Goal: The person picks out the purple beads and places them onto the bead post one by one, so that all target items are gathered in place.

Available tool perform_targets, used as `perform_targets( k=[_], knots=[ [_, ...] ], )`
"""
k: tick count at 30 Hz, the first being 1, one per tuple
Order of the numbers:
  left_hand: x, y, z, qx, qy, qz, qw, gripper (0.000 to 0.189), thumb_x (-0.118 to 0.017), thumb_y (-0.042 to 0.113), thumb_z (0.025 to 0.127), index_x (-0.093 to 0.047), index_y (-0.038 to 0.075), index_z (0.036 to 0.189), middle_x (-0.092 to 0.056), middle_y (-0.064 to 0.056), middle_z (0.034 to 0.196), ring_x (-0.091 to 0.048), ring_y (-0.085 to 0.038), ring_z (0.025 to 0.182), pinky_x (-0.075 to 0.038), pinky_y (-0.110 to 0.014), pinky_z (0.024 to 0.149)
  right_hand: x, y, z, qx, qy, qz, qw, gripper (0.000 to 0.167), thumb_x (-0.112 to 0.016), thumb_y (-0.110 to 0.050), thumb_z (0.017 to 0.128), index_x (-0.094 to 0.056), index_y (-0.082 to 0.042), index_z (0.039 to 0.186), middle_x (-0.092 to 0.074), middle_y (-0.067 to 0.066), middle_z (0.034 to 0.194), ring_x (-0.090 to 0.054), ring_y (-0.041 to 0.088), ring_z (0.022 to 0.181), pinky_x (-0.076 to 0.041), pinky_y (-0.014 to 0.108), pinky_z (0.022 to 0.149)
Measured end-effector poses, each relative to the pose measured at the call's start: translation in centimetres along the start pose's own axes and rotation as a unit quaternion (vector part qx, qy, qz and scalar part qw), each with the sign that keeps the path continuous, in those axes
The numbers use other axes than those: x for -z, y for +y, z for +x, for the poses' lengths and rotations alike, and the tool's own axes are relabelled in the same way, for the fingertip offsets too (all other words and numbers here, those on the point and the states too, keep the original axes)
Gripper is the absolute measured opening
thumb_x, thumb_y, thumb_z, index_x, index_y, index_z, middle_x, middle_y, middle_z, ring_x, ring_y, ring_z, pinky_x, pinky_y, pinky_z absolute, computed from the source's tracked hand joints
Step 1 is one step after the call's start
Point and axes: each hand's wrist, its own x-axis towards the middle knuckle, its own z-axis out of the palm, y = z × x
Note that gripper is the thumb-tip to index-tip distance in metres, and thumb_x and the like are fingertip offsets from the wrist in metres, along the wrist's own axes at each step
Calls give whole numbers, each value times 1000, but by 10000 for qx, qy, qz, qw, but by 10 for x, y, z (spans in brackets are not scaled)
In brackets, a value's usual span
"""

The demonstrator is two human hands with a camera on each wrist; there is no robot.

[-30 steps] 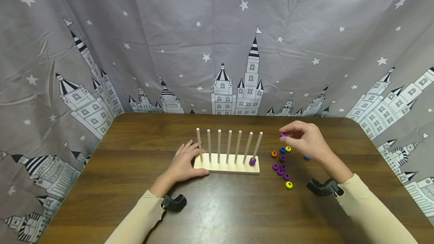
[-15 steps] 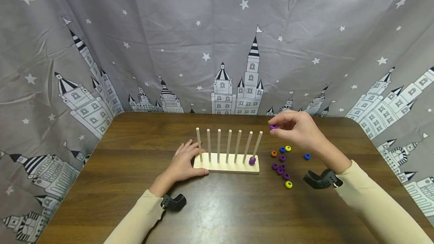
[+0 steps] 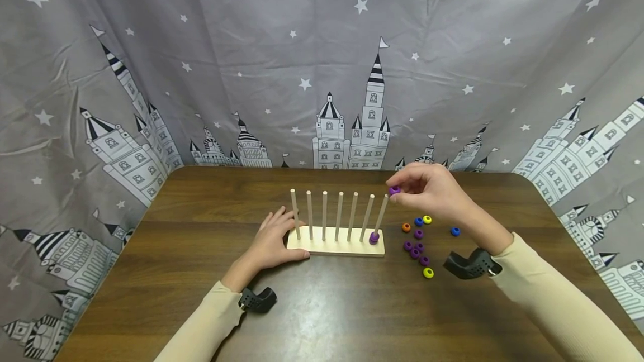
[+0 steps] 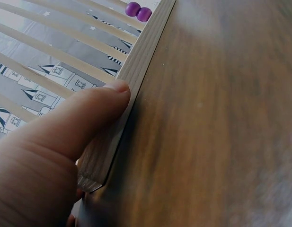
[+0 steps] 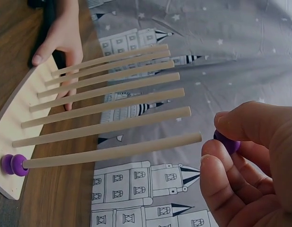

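Observation:
My left hand (image 3: 271,246) grips the left end of a pale wooden peg stand (image 3: 334,247), its thumb on the front edge and its fingers behind. In the left wrist view the thumb (image 4: 96,106) presses against the base. Several upright pegs rise from the stand. Two purple beads (image 5: 14,165) sit at the foot of the rightmost peg (image 5: 112,153). My right hand (image 3: 435,190) pinches another purple bead (image 3: 394,190) between thumb and fingertips, raised near the top of that peg. A small gap separates this bead from the peg's tip in the right wrist view.
Right of the stand lie several loose purple beads (image 3: 415,253), an orange bead (image 3: 406,228), two yellow beads (image 3: 428,273) and two blue beads (image 3: 455,231). A grey curtain (image 3: 322,43) with printed castles hangs behind the brown table (image 3: 322,306).
My right hand has carried the purple bead left and slightly up, from above the loose beads to beside the rightmost peg's top. The left hand and the stand stay put.

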Motion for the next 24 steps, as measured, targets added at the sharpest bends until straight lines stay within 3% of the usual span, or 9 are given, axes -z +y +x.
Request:
perform_targets(
  k=[24],
  knots=[
    [2, 1, -2, -44, -5, 8, 10000, 67, -84, 48, 74, -69, 12, 128, -48, -20, 156, -26, -46, 154, -14, -67, 126, -15, 6, 4, -12, -210, -195, 9996, 18, -78, 2, 81, -78, -7, 96, -73, 5, 91, -62, 5, 72, -54, 20, 62]
  ],
)
